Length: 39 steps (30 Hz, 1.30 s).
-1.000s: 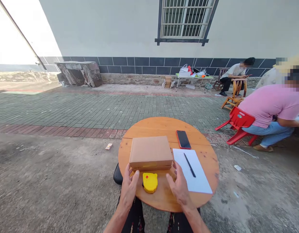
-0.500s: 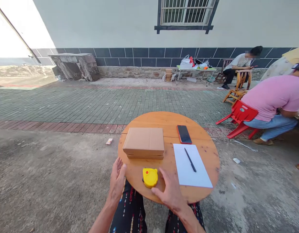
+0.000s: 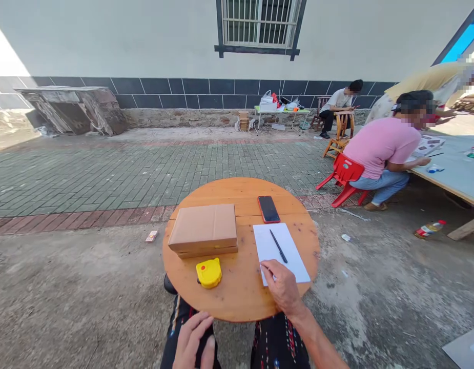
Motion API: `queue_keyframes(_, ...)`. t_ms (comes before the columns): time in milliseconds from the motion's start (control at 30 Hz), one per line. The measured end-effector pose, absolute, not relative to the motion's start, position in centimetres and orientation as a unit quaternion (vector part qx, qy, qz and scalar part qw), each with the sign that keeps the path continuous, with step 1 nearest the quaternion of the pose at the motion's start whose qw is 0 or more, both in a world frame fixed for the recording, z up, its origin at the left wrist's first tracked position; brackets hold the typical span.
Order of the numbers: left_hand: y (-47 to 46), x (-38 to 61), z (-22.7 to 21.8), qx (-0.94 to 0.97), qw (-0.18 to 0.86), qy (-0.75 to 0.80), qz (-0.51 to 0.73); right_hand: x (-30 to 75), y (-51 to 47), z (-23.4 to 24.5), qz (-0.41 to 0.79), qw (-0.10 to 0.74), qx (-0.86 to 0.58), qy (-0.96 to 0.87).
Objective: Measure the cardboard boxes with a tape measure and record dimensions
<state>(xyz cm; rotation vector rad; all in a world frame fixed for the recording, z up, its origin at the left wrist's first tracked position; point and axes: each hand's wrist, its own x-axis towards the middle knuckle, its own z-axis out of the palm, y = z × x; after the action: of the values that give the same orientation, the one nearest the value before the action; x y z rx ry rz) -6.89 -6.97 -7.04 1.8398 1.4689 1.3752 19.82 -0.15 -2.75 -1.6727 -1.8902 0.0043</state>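
My left hand (image 3: 194,341) is low at the table's front edge, over my lap, fingers apart and holding nothing. My right hand (image 3: 283,287) hovers at the lower left corner of a white sheet of paper (image 3: 294,271). Its fingers are bent, with thumb and index finger slightly apart and nothing visible between them. A black pen (image 3: 278,246) lies slantwise on the sheet, just beyond that hand. The yellow tape measure (image 3: 209,273) rests near the front left of the round wooden table (image 3: 237,302). Behind it sits a closed cardboard box (image 3: 204,228). A red-edged phone (image 3: 268,209) lies above the paper.
At right, a person in a pink shirt (image 3: 383,133) sits on a red chair (image 3: 342,179) at a large table (image 3: 455,164). Another person leans there; a third sits by the wall. A bottle (image 3: 429,229) lies on the ground. A cluttered table (image 3: 281,109) stands at the back.
My right hand has left the tape measure's side and moved right to the paper. My left hand has drawn back from beside the box toward my lap. The view has turned right.
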Motion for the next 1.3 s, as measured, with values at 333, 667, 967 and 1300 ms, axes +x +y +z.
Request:
queue_keyframes(333,0.7,5.8,-3.5,0.875,0.189,0.376,0.241,31.1,5.1,-2.2,-0.059,0.133,-0.511,-0.847)
queue_keyframes(667,4.0,8.2,-4.4,0.886,0.16,0.398,0.179,33.3,7.6,-2.0,-0.03,0.149,-0.414,-0.897)
queue_keyframes(967,3.1,8.4,-5.3,0.884,0.127,0.407,0.194,31.5,6.1,1.9,0.15,0.572,-0.589,-0.55)
queue_keyframes(1300,3.3,9.5,-4.1,0.863,0.147,0.436,0.208,29.0,6.5,-0.9,0.347,0.609,-0.583,-0.411)
